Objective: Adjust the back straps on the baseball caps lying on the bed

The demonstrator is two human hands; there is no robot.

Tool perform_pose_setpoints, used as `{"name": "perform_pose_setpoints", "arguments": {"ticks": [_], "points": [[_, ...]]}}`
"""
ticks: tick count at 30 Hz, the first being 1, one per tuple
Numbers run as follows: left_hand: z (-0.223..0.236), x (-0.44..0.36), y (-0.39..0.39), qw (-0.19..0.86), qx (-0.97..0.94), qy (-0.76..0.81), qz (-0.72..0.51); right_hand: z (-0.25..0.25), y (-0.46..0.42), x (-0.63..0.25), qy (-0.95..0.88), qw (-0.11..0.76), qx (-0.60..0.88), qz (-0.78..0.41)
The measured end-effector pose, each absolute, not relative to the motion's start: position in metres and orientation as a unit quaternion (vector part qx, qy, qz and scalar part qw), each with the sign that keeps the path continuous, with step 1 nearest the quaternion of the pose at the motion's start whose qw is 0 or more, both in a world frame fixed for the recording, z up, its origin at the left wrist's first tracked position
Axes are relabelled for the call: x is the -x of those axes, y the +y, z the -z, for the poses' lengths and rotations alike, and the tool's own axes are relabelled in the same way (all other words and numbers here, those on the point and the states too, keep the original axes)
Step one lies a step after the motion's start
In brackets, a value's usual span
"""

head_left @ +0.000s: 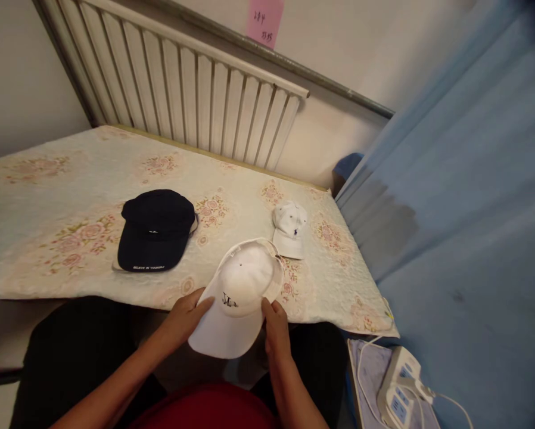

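A white cap (245, 280) with dark lettering on its front is held between my two hands over the near edge of the bed, its brim toward me. My left hand (191, 313) grips its left side where brim meets crown, thumb on top. On the opposite side my right hand (276, 322) pinches the edge, thumb on top; its other fingers are partly hidden. To the left lies a dark navy cap (158, 229) with white words on its brim and a light-coloured edge showing beneath. Just beyond the held cap sits a smaller white cap (289, 226) with a small dark emblem.
The flowered bed cover (232, 190) spreads in front of my knees. A radiator (196, 89) stands along the wall behind it. A blue curtain (450, 208) hangs at the right, near a white power strip (401, 381) with cables. A pink note (265, 22) is on the wall.
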State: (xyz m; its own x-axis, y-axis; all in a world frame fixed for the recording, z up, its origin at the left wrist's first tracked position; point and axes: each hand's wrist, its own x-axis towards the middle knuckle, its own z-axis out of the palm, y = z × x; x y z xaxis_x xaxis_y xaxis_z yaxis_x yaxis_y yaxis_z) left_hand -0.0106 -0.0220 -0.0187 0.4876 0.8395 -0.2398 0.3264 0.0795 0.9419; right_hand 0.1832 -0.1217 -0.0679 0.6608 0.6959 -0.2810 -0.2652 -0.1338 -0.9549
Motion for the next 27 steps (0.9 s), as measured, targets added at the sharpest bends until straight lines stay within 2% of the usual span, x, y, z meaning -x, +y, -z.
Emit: {"name": "perform_pose_setpoints", "arguments": {"ticks": [10, 15, 19, 22, 27], "points": [[0.009, 0.005, -0.026, 0.513, -0.706, 0.442, -0.206, 0.071, -0.118, -0.186, -0.156, 0.648, 0.639, -0.383], [0.008, 0.005, -0.026, 0.495, -0.709, 0.456, -0.211, 0.067, -0.125, -0.191, -0.131, 0.65, 0.697, -0.274], [0.005, 0.004, -0.028, 0.475, -0.727, 0.452, -0.202, 0.051, -0.125, -0.193, -0.187, 0.643, 0.718, -0.191], [0.003, 0.001, -0.028, 0.444, -0.756, 0.44, -0.195, 0.041, -0.114, -0.192, -0.23, 0.635, 0.689, -0.262], [0.001, -0.001, -0.024, 0.382, -0.799, 0.428, -0.182, 0.047, -0.089, -0.194, -0.192, 0.641, 0.624, -0.404]]}}
